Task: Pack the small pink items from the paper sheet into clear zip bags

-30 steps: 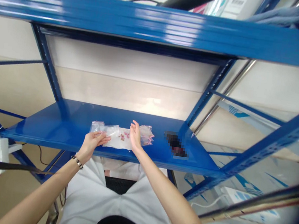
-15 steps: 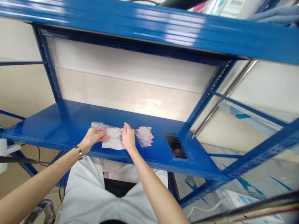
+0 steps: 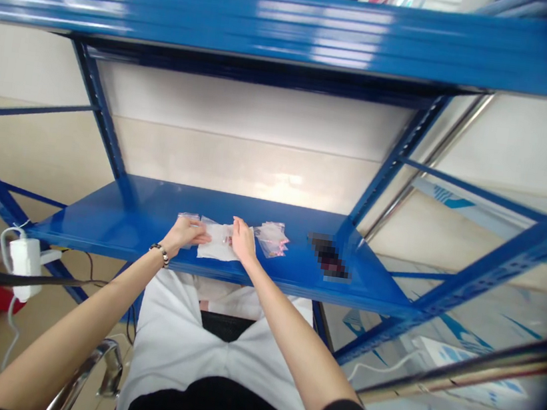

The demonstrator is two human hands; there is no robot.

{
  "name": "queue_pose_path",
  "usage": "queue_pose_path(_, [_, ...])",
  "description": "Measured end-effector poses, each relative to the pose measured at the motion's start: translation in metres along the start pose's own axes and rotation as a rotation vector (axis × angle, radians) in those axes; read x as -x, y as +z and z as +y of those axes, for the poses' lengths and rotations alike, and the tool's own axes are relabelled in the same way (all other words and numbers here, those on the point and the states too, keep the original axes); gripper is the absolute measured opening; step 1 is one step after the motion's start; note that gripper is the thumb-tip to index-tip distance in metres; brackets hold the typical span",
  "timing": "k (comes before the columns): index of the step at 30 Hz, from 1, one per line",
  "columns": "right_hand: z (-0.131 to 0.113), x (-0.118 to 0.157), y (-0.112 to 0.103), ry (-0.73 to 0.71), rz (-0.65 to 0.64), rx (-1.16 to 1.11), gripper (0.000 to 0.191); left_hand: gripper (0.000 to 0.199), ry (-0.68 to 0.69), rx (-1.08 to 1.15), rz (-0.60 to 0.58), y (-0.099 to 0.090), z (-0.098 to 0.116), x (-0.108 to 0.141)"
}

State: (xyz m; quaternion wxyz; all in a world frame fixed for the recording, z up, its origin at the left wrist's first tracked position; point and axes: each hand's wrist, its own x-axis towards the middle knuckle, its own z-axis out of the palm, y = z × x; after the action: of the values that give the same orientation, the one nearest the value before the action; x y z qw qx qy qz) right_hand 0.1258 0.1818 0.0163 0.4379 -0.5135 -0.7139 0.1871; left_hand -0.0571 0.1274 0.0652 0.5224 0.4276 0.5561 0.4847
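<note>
A thin white sheet [image 3: 216,247] lies near the front edge of the blue shelf, between my two hands. My left hand [image 3: 185,234], with a beaded bracelet at the wrist, pinches a clear plastic bag [image 3: 208,222] at the sheet's left side. Over the sheet's right part, my right hand [image 3: 244,241] has its fingers closed on the sheet; the fingertips partly hide a small pinkish spot. Several clear plastic bags with pink marks [image 3: 273,238] are fanned out to the right. More clear plastic [image 3: 188,216] shows behind my left hand.
The blue shelf [image 3: 154,196] spans in front of me, with an upper shelf beam [image 3: 217,19] overhead. A dark blurred-out object [image 3: 328,256] lies at the right. A white power strip [image 3: 25,266] hangs by the left post. Wrapped boxes [image 3: 482,306] stand beyond the right frame.
The whole view has shifted slightly, so the shelf appears higher and further right. My hands stay at the white sheet, the left fingers moved a little over its left edge.
</note>
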Motion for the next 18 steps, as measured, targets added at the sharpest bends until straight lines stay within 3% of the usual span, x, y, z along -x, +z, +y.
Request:
queue_pose_path(8, [0.000, 0.001, 0.001, 0.014, -0.017, 0.020, 0.044, 0.021, 0.003, 0.005, 0.028, 0.018, 0.000, -0.005])
queue_pose_path(18, [-0.002, 0.001, 0.000, 0.019, -0.030, 0.007, 0.042, 0.015, 0.070, -0.003, 0.010, 0.023, 0.013, -0.005])
